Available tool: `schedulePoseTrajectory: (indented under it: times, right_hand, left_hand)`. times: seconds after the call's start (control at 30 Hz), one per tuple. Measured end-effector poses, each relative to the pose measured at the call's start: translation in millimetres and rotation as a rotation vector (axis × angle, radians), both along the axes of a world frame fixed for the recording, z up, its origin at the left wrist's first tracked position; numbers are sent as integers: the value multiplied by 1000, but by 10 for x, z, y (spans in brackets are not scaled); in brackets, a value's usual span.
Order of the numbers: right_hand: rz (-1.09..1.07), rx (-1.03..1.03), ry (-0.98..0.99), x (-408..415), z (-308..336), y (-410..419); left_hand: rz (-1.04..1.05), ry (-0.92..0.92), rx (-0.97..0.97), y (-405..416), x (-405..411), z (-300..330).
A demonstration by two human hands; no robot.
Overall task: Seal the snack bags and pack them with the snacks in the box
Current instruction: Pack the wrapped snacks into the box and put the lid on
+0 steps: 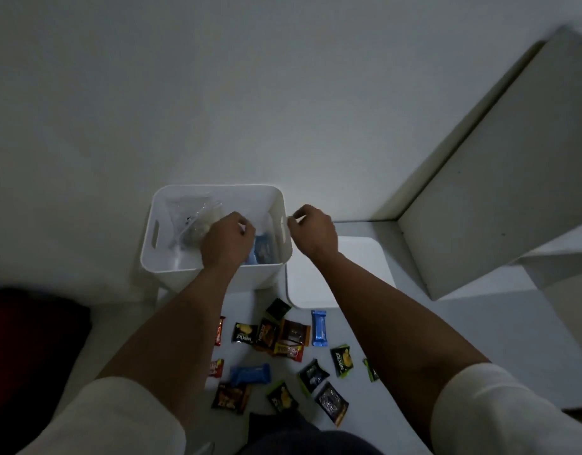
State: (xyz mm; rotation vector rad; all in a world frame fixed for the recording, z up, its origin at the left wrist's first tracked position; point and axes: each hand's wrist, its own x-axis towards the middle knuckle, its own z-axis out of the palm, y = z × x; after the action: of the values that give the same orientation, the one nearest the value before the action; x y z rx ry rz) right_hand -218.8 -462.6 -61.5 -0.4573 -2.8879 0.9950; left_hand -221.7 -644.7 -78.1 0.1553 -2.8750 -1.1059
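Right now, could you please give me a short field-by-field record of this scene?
box: white box with handle slots, open top
in box: clear bag, blue packet
left hand: inside the box, fingers curled; what it holds is hidden
right hand: fingers curled at the box's right rim
loose snacks: many small packets lying in front of the box
lid: white, flat, right of the box

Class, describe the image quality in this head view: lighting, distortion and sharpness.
Head view: dim, bluish light; wide-angle bending at the edges; white box interior murky, the clear bag hard to read; floor snacks fairly sharp.
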Motion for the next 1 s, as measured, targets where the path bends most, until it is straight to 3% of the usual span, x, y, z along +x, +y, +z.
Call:
schedulePoseTrajectory:
  times: [0.13,0.3,0.4,0.5,0.57,0.83,1.0]
  right_hand:
    - [-153,-85,52,540,-309,464]
    - [-245,-77,-48,1323,-930,1042]
    - [-303,-52,-151,1785,-1299,1408]
    - [-324,-15,-291,2065,-1570,1707]
    - [-261,-7,-361,2140,-1675,1840]
    - [138,249,-330,2059,-1991,1954]
    - [280,369,-154,2250,-2093,1964]
  left_hand:
    - [-121,95,-10,121,540,-27]
    - [-246,-34,-39,-143,1185,-606]
    - [-251,-166,-207,-474,1477,-1169]
    - [-164,-489,-398,-747,1701,-1526]
    - [-155,-592,-440,-895,1847,-1705]
    - [-259,-379,-464,-577,2054,-2045]
    - [-276,-348,-480,-267,2294,-2138]
